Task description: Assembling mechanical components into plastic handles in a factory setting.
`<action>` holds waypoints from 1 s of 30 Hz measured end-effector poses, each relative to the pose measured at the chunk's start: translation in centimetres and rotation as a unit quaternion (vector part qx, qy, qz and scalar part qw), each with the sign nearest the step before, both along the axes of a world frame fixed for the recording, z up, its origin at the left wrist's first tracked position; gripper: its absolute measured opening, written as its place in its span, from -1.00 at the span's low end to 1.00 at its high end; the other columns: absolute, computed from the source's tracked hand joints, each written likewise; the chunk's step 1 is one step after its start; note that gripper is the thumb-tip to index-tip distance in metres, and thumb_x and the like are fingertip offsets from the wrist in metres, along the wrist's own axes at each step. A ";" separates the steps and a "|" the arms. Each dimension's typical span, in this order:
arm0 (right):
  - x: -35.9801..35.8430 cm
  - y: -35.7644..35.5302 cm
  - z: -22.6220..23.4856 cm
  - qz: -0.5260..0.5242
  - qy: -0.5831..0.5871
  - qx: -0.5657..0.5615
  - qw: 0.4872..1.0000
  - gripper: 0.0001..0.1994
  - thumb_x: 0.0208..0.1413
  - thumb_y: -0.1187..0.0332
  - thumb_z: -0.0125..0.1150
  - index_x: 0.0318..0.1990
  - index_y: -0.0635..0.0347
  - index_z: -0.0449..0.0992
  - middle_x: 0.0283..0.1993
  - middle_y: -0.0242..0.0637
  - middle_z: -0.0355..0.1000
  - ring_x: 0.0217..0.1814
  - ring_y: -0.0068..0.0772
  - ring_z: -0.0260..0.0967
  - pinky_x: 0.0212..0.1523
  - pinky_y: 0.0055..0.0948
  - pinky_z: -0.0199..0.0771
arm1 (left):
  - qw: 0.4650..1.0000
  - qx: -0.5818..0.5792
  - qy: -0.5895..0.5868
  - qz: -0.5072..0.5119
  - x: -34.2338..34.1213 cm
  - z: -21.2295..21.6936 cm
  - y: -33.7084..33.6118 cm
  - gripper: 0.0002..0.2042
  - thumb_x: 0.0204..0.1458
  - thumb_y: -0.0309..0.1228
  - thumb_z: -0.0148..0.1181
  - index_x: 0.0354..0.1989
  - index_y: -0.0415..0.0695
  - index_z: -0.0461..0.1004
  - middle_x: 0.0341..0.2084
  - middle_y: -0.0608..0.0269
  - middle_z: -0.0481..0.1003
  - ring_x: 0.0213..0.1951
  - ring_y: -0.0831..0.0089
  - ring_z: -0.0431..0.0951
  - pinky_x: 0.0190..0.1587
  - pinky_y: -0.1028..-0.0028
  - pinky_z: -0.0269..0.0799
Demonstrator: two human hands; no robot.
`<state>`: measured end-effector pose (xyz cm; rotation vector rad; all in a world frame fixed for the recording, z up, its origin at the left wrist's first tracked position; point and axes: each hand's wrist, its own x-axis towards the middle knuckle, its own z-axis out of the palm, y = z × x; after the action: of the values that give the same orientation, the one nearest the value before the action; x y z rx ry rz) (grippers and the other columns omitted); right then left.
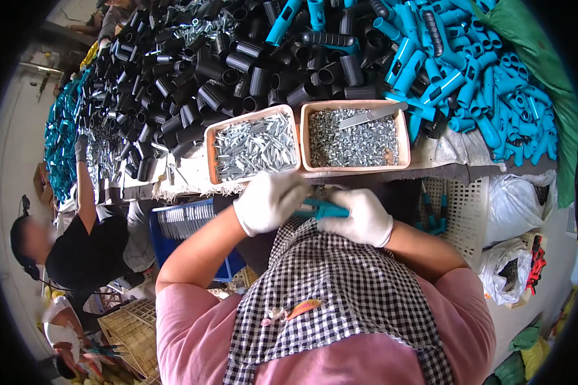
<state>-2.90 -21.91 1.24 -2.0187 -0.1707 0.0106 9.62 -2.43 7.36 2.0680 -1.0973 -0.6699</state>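
Close against the checked apron (340,276), just under the table edge, a small blue handle (324,209) sits between two white-gloved hands. The left hand (268,200) curls over its near end, fingers pressed round it, and the right hand (361,217) grips the other end in a closed fist, so the piece lies level between them and well clear of the table. It looks like an assembly step, with some small part being seated in the handle, though the gloves hide the joint itself.

Just beyond the hands stand two pinkish trays side by side: the left tray (210,154) is full of silver pins, the right tray (401,144) holds smaller metal bits with a flat steel blade (372,115) resting on top. Behind them black tubes (237,64) are heaped, and more blue handles (488,96) pile up to the right.

By my reckoning, the next move calls for one hand to let go and reach forward to a tray while the other keeps the handle steady.

A co-worker's gloved hand (81,147) reaches onto the table far to the left.
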 end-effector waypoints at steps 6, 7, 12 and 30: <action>0.9 -1.8 0.7 -0.072 0.010 0.031 0.997 -0.65 -0.09 0.21 0.42 -0.18 0.21 0.59 -0.38 -0.05 0.51 -0.35 -0.02 0.51 -0.30 -0.28 0.48 | 0.967 0.063 -0.242 0.051 8.8 -4.6 -2.6 -0.63 -0.10 -0.51 0.23 -0.05 -0.20 0.36 -0.26 -0.08 0.53 -0.16 -0.05 0.54 -0.10 0.14 0.44; 0.8 -1.9 0.5 -0.087 -0.031 0.034 0.995 -0.65 -0.10 0.22 0.42 -0.16 0.20 0.59 -0.37 -0.05 0.51 -0.34 -0.02 0.51 -0.29 -0.29 0.49 | 0.967 0.081 -0.233 0.061 9.2 -5.2 -2.5 -0.67 -0.07 -0.51 0.18 -0.08 -0.17 0.37 -0.31 -0.11 0.53 -0.18 -0.09 0.53 -0.11 0.10 0.43; 0.3 -1.9 0.8 -0.095 -0.032 -0.011 0.995 -0.68 -0.11 0.23 0.41 -0.19 0.17 0.59 -0.40 -0.07 0.51 -0.38 -0.03 0.51 -0.34 -0.26 0.49 | 0.952 0.113 -0.278 0.065 9.1 -5.6 -2.3 -0.70 -0.03 -0.45 0.13 -0.07 -0.21 0.47 -0.35 -0.15 0.55 -0.23 -0.11 0.55 -0.14 0.08 0.45; -2.0 0.1 1.4 -0.092 -0.076 -0.102 0.988 -0.66 -0.16 0.12 0.44 -0.30 0.14 0.60 -0.48 -0.09 0.50 -0.43 -0.02 0.51 -0.40 -0.18 0.51 | 0.981 -0.163 -0.073 0.072 -1.8 0.8 0.9 -0.65 0.07 -0.10 0.26 -0.25 -0.18 0.61 -0.36 0.16 0.61 -0.17 0.30 0.59 -0.08 0.38 0.49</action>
<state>-4.88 -21.81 2.63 -2.2335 -0.0811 -0.2539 7.84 -1.58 8.17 1.9087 -1.0469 -0.2496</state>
